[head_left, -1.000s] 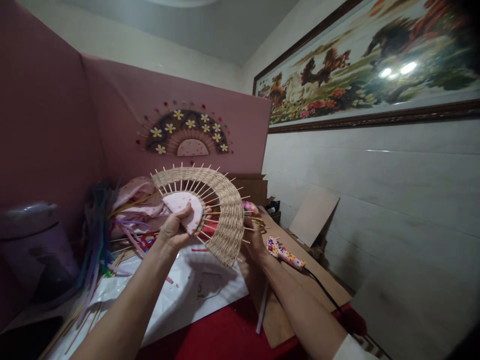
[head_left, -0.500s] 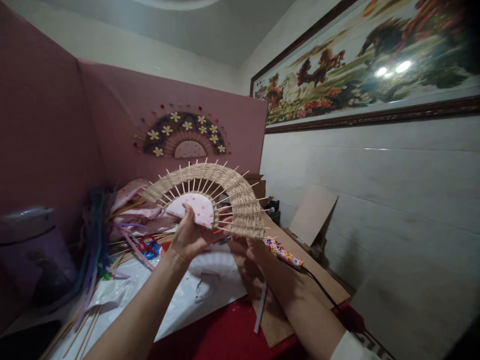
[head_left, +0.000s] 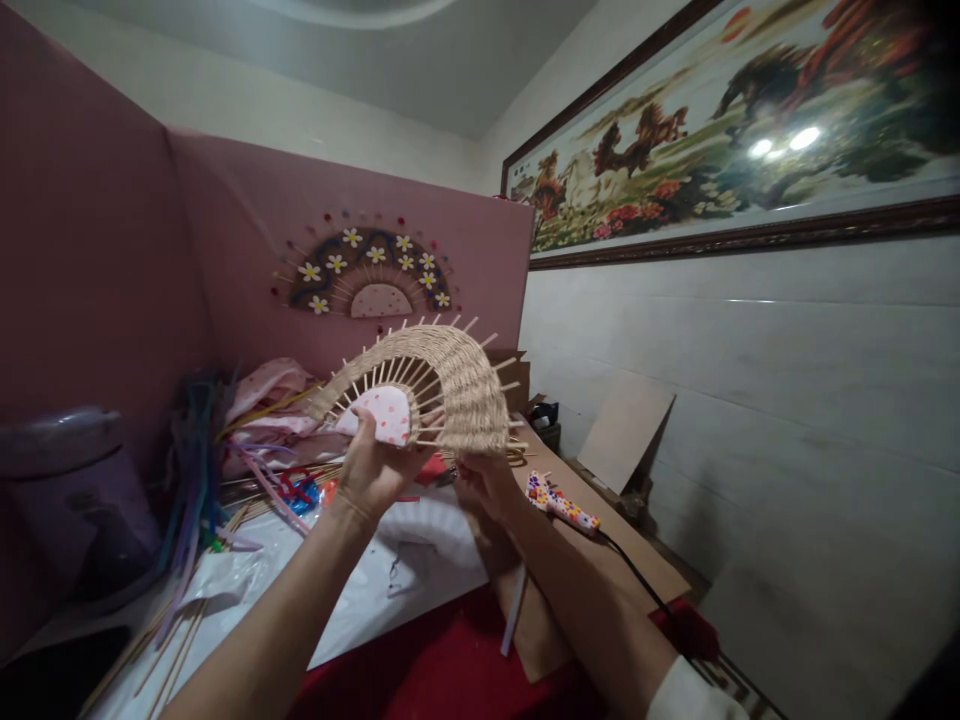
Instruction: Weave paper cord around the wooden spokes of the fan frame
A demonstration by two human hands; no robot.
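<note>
A half-round woven fan (head_left: pixel 472 400) of tan cord on thin wooden sticks is held up over the table, tilted. Its pink dotted cloth centre (head_left: pixel 388 412) lies under the thumb of my left hand (head_left: pixel 371 472), whose other fingers go behind the fan. Just below the fan's right end is my right hand (head_left: pixel 484 482), fingers curled and partly hidden. A small dark metallic piece shows by these fingers, but I cannot make out what they hold. Behind, a finished-looking fan with white flowers (head_left: pixel 375 256) is pinned to the pink board (head_left: pixel 480 240).
A flower-patterned glue gun (head_left: pixel 562 503) with a black cord lies on brown cardboard (head_left: pixel 637 550) at right. A clear stick (head_left: pixel 514 610) lies nearer. Pipe cleaners (head_left: pixel 196 450), loose sticks (head_left: pixel 180 650) and pink cloth (head_left: pixel 266 385) crowd the left, beside a lilac container (head_left: pixel 75 510).
The woven fan has turned, its right end swinging slightly left and up. Both hands stay with it, the right one shifting a little left and up.
</note>
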